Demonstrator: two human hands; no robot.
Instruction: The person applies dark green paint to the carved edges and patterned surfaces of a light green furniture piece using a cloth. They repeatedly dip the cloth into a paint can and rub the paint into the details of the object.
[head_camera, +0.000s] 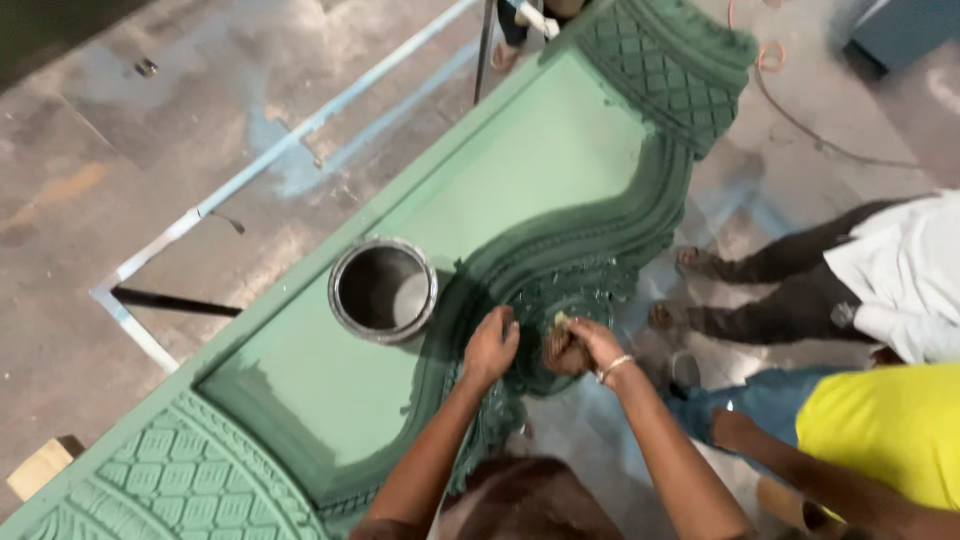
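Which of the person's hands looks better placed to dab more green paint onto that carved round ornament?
Probably the right hand: it grips a small paintbrush already touching the carved round medallion. The left hand holds nothing and rests on the dark-green carved moulding beside it.

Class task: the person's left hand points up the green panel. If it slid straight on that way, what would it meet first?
Probably the dark green carved moulding just beyond the left hand, which seems to rest on that moulding. The paint can sits off to the side, likely out of line; depth is unclear.
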